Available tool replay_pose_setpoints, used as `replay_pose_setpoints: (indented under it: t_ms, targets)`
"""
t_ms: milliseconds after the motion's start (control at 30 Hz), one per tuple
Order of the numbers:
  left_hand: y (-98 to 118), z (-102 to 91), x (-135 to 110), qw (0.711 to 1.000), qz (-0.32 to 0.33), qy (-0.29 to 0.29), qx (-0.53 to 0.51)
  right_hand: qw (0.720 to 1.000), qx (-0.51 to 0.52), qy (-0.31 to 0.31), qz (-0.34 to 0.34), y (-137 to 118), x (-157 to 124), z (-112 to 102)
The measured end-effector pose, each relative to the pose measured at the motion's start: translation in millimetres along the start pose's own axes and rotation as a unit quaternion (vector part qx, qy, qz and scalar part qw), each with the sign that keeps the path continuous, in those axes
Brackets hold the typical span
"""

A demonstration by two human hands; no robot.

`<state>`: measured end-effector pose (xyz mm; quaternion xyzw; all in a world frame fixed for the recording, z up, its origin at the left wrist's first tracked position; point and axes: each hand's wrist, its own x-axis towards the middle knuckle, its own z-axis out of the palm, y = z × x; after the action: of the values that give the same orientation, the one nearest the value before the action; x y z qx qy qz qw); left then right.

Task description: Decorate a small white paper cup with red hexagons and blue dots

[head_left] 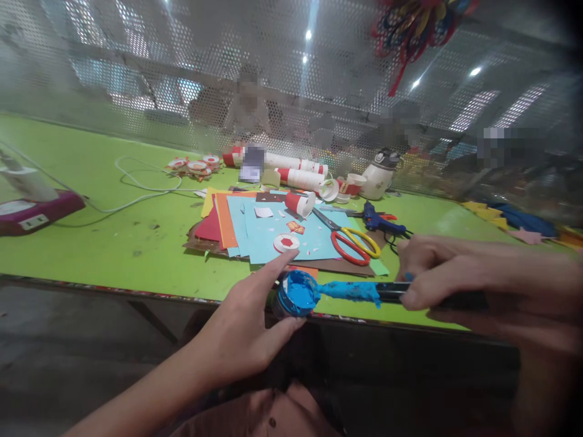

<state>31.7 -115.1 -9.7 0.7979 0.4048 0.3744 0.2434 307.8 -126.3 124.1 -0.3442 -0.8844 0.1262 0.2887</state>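
Note:
My left hand (pixel 248 325) is wrapped round a small jar of blue paint (pixel 298 294) at the table's near edge, thumb and forefinger on either side of it. The jar's open mouth faces me, and blue paint is smeared over its rim. In my right hand (pixel 449 273) is a paintbrush (pixel 389 292), gripped by its black handle. Thick blue paint coats the front part of the brush, and its tip is at the jar's right rim. Just beyond the jar, a white disc with a red centre (pixel 286 243) lies on light blue paper (pixel 268 227).
Red-and-yellow-handled scissors (pixel 350 243), a blue glue gun (pixel 382 221) and a red paper cup (pixel 298 203) lie past my hands. Stacked cups (pixel 300 177), a phone (pixel 252 164) and a white jug (pixel 380 175) stand behind. A power strip (pixel 40 212) with a cable is at left.

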Motion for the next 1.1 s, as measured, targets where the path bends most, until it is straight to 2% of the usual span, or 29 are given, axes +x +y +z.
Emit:
replay_pose_setpoints:
  t_ms: [67,133,200,300,500,600,800,933,1100]
  targets:
    - [0,1.3,-2,1.000,-0.001,0.009,0.000,0.999,0.030,-0.031,-0.010,3,3,5]
    - [2,2.6,-3,1.000,-0.003,0.019,0.002,0.998,0.065,0.009,0.009,6,3,16]
    - [3,4.1,-3,1.000,-0.004,0.029,0.004,0.989,0.119,0.061,0.066,9,3,32]
    - [4,7.0,-2,0.999,0.003,0.047,0.013,0.960,0.202,0.130,0.142,17,1,54]
    - [2,11.2,-1,0.996,0.032,0.075,0.041,0.898,0.348,0.198,0.180,27,3,80]
    - [1,12.2,-1,0.995,0.030,0.079,0.045,0.885,0.356,0.223,0.200,23,3,86]
    - [2,13.5,-1,0.995,0.023,0.088,0.035,0.886,0.327,0.254,0.210,20,2,92]
    - [2,12.2,-3,0.995,0.021,0.097,0.032,0.879,0.331,0.267,0.214,23,2,90]
    - [2,10.1,-4,0.995,0.016,0.097,0.027,0.886,0.309,0.278,0.207,22,-1,83]
